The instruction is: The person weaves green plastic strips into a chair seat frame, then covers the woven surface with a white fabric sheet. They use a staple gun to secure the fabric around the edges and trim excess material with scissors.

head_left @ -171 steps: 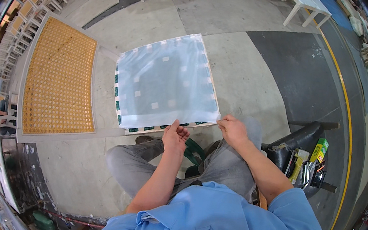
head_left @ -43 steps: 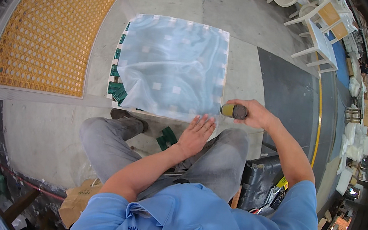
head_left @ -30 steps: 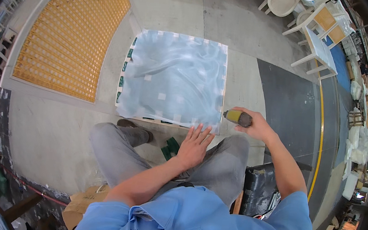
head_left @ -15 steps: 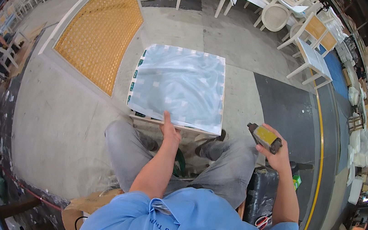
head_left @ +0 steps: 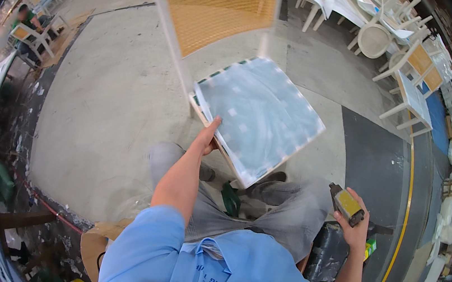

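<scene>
A white-framed chair tilts in front of my knees, with a woven cane back [head_left: 219, 13] and a seat [head_left: 260, 117] under pale blue plastic sheeting with dark green marks along its border. My left hand [head_left: 208, 137] is closed on the seat's left edge, thumb on top and fingers underneath. Off to the right, above my thigh and apart from the chair, my right hand [head_left: 356, 227] grips a dark tool with a yellow top that looks like a staple gun [head_left: 347, 205]. Its handle is hidden in my palm.
A black padded box [head_left: 329, 252] stands by my right thigh, with a small green-and-yellow pack [head_left: 370, 248] beside it. White chairs [head_left: 414, 99] and stacked furniture [head_left: 374, 41] fill the far right. A person [head_left: 28, 26] sits at far left. A yellow line [head_left: 410, 192] runs along the right floor.
The chair has turned clockwise, its back swinging to the right and its seat corner now pointing toward me. My left hand moved with the edge. The tool stays in my right hand.
</scene>
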Action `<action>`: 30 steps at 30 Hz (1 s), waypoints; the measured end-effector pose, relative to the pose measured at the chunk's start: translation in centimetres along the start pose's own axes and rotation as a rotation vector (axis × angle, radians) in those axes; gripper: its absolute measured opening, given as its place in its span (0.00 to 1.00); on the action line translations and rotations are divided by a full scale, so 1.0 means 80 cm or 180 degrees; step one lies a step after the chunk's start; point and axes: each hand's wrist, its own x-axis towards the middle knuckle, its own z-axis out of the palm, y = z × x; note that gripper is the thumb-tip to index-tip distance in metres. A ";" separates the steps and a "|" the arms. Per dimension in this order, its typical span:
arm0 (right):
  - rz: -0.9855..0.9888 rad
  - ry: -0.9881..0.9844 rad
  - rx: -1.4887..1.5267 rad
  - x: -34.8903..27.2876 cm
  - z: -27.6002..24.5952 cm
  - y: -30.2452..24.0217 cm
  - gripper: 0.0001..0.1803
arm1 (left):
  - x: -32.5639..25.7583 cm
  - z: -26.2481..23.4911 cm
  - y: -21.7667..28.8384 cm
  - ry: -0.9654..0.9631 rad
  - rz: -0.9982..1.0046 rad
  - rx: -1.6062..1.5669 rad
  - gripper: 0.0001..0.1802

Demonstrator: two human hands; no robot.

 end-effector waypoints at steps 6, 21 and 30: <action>-0.0231 -0.0256 0.0245 0.033 0.018 -0.008 0.38 | -0.001 -0.024 0.038 0.0020 -0.0289 0.1033 0.51; -0.0477 -0.0329 -0.0127 0.056 0.016 0.009 0.38 | 0.029 0.030 0.067 0.1667 0.0740 0.1467 0.34; -0.0674 -0.0229 -0.0184 0.043 0.013 0.021 0.38 | -0.025 0.045 0.036 0.1782 0.0410 0.1615 0.29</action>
